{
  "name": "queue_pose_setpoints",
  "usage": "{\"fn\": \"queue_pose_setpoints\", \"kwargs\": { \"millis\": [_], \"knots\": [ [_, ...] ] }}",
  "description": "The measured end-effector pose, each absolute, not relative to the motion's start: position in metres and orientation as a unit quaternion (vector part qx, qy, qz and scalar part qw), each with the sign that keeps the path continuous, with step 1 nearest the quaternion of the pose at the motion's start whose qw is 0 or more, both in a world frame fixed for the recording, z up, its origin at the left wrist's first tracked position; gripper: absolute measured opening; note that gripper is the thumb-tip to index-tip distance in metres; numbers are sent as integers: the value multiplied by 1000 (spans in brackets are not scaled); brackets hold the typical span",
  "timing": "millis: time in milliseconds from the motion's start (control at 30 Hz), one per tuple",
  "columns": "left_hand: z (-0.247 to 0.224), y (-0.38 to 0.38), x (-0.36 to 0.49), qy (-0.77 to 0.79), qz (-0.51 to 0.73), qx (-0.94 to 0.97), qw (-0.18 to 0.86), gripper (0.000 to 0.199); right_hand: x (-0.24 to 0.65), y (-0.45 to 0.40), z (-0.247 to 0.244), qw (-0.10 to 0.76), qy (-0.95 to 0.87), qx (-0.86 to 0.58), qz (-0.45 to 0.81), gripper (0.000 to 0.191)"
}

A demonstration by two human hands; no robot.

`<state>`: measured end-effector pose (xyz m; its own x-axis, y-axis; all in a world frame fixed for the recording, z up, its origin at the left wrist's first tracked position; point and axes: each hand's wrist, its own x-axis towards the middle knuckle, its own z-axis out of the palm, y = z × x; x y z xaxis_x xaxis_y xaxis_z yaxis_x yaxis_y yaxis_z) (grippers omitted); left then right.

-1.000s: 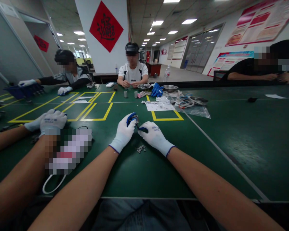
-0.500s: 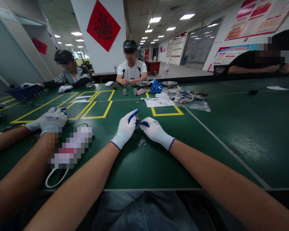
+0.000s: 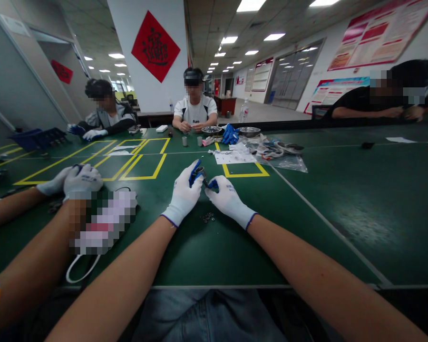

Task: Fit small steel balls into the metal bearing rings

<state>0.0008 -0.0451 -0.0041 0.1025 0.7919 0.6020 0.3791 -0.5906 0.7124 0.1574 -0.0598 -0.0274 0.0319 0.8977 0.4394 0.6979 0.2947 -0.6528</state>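
Note:
My left hand [image 3: 186,188], in a white glove with blue fingertips, is closed around a small grey metal cylinder [image 3: 200,171] whose round open end shows. Close on its right, my right hand [image 3: 228,194], gloved alike, has thumb and fingers pinched together at the cylinder's lower edge. What sits in that pinch is hidden. Both hands are raised over the green table [image 3: 271,228]. Below them lies a loose cluster of several small metal rings or nuts [image 3: 208,217].
To my left are a co-worker's gloved hands [image 3: 82,180] and a blurred-out pale packet [image 3: 107,221]. Farther off stand two metal cylinders [image 3: 184,141], a sheet of paper [image 3: 235,156], gloves on plastic [image 3: 278,149], metal dishes [image 3: 211,130] and blue bins [image 3: 39,139]. Other people sit around.
The cylinder has tipped so more of its open end shows, and my left hand has turned slightly with it. The view has shifted a little. Across the table, the left person's hand has left the bin.

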Motion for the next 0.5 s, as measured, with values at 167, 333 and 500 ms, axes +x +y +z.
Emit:
{"fn": "queue_pose_setpoints", "kwargs": {
  "millis": [167, 333, 500],
  "knots": [
    [4, -59, 3, 390, 491, 745, 227, 60, 155, -67, -21, 485, -686, -514, 173, 33],
    [13, -60, -3, 405, 486, 727, 267, 64, 156, -73, -12, 501, -662, -516, 213, 12],
    [18, -55, -14, 418, 363, 771, 314, 32, 159, -64, -11, 575, -565, -556, 201, 10]
  ]
}}
